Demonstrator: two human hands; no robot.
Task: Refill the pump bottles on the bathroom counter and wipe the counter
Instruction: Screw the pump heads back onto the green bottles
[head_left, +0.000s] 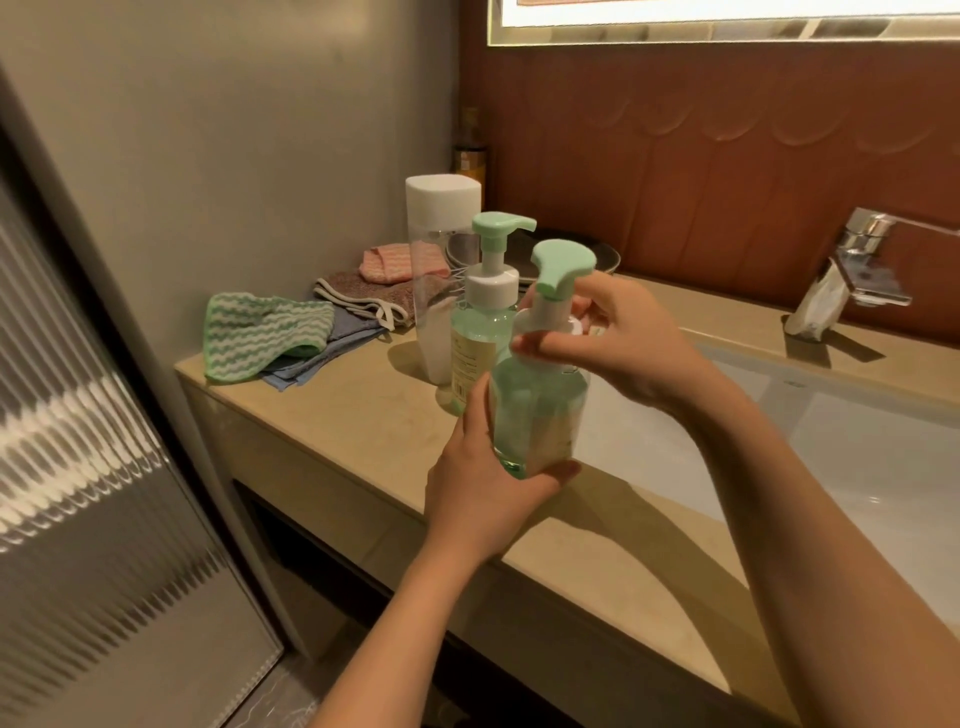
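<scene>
Pump bottle (537, 410) hung at five o'clock from the second bottle (480, 332) — left hand (483, 483) fingers clamped round its body, right hand (613, 343) fingers pinching its collar.

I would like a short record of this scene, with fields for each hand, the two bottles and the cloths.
left hand: holds the near pump bottle round its lower body
right hand: grips that bottle's white collar below the green pump head
second pump bottle: upright on the counter, behind the held one, untouched
cloths: heaped at the counter's far left
</scene>
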